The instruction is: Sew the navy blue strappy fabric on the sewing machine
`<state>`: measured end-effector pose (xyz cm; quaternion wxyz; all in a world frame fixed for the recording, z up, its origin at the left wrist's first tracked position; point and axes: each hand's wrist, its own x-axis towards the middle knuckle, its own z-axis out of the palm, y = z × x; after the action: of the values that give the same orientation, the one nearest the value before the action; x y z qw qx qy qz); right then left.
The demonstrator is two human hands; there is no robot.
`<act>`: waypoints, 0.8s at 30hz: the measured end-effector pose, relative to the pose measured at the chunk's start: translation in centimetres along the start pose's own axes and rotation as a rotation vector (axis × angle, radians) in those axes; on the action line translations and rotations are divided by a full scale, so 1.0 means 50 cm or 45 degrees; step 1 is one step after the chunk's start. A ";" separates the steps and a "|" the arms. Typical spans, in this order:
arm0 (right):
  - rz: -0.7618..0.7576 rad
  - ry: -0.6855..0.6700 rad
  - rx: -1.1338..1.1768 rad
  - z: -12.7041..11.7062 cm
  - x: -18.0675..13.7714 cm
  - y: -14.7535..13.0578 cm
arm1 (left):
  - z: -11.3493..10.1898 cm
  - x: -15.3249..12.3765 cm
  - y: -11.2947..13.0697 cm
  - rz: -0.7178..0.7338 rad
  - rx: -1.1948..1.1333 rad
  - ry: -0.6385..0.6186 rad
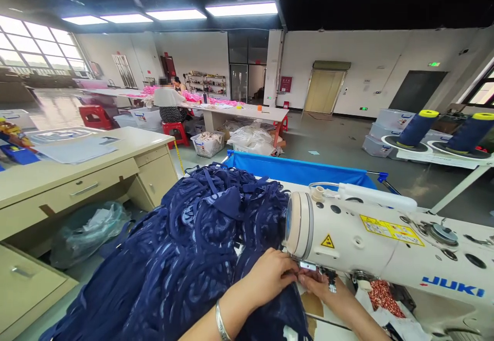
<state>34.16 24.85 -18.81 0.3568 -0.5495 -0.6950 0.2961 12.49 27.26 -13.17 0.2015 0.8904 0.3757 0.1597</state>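
Note:
A big heap of dark blue patterned fabric [193, 248] lies in front of me, left of a white sewing machine [370, 243]. My left hand [268, 275], with a silver bracelet on the wrist, rests on the fabric with its fingers curled at the needle area under the machine's head. My right hand [316, 282] meets it from the right, fingertips pinching the fabric edge beside the presser foot [331, 279]. Whether either hand grips the cloth firmly is hard to tell.
Two blue thread cones [419, 127] stand on a rack at the right. A blue bin edge [301, 168] sits behind the machine. A beige desk [77, 176] with drawers stands left, a bagged bin under it. People sit at far tables.

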 end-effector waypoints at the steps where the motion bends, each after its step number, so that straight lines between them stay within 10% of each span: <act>1: 0.057 -0.092 0.166 0.010 0.003 -0.011 | 0.002 0.001 0.000 -0.015 -0.005 -0.010; 8: 0.182 -0.251 0.649 0.026 0.013 -0.018 | 0.013 0.004 -0.004 -0.044 0.019 0.019; 24: 0.323 -0.220 0.626 0.058 0.008 0.028 | 0.019 0.004 -0.004 -0.045 0.137 0.014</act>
<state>32.48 25.50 -21.51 0.3789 -0.5020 -0.5559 0.5436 12.91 27.30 -14.07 0.1541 0.8923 0.4004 0.1407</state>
